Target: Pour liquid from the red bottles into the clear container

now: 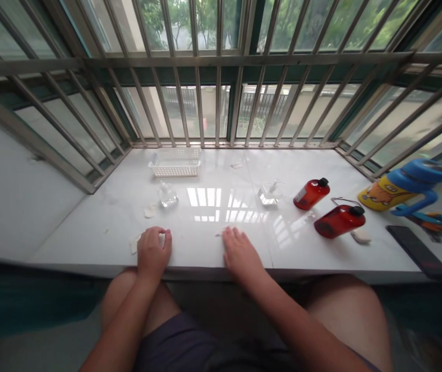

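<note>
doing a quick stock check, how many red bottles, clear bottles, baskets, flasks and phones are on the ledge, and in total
Red bottles: 2
Clear bottles: 2
Basket: 1
Flask: 1
Phone: 1
Total: 7

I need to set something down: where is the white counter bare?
Bare patches: between the left hand and right hand, and between the left clear bottle and right clear bottle. It's crowded at the right: two red bottles, blue-yellow flask, phone.
</note>
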`<action>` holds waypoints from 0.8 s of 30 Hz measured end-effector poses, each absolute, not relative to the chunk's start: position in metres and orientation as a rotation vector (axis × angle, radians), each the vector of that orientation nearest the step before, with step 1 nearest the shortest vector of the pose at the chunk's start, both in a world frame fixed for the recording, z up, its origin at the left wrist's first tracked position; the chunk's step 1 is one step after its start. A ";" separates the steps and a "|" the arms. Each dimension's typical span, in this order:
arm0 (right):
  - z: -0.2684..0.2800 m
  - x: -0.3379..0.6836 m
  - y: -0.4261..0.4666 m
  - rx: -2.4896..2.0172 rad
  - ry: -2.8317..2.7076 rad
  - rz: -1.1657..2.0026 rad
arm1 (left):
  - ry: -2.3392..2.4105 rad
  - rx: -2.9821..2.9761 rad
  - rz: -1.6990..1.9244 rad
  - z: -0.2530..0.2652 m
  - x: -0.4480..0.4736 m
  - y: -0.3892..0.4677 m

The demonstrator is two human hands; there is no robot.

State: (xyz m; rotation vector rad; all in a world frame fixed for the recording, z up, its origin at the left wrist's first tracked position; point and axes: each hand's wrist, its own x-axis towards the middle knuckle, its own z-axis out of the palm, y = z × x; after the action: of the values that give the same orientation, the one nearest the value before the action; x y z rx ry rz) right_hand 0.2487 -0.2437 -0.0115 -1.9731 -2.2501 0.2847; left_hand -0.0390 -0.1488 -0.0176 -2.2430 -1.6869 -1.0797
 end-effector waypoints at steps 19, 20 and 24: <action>-0.017 0.361 -0.311 -2.580 -1.744 -0.028 | -1.703 -2.209 -1.016 -0.017 -0.036 -0.146; -0.016 0.336 -0.304 -2.485 -1.848 0.061 | -1.699 -2.208 -1.014 -0.018 -0.036 -0.146; -0.018 0.255 -0.304 -1.888 -2.265 0.309 | -1.672 -2.221 -1.001 -0.018 -0.038 -0.146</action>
State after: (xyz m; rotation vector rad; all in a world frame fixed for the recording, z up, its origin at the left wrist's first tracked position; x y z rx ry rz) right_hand 0.2554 -0.3037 -0.0178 -1.8883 -2.2654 0.3085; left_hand -0.0379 -0.1461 -0.0178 -2.2208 -1.6716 -1.0005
